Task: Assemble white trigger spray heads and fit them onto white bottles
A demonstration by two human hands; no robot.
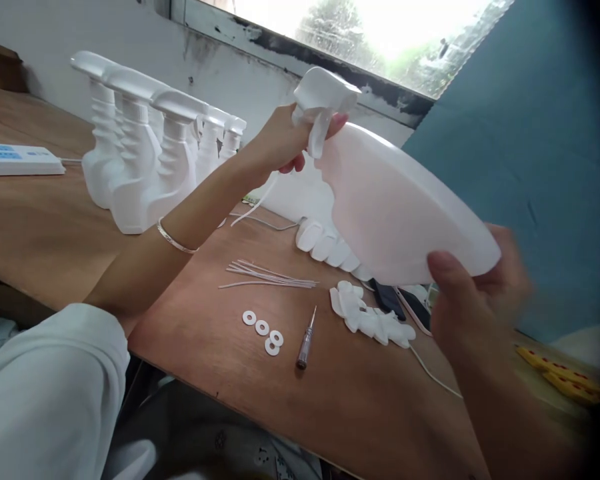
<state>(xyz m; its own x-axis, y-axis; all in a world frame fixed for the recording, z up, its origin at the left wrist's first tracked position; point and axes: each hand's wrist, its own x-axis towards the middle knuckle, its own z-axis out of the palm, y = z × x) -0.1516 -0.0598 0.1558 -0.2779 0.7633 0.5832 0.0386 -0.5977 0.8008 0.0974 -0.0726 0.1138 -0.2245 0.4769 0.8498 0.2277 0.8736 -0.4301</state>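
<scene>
Tabletop, brown; window beyond far edge; screwdriver toward front edge. Left hand closed around spray head; right hand clasping bottle.

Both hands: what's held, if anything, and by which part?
The left hand holds a white spray head below its top; right hand grips a bottle by its base.

The head camera looks forward and down across the tabletop.

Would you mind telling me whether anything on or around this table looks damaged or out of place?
The window frame behind the table looks worn, with dark, patchy blotches along its lower edge. The held bottle shows no visible damage.
</scene>
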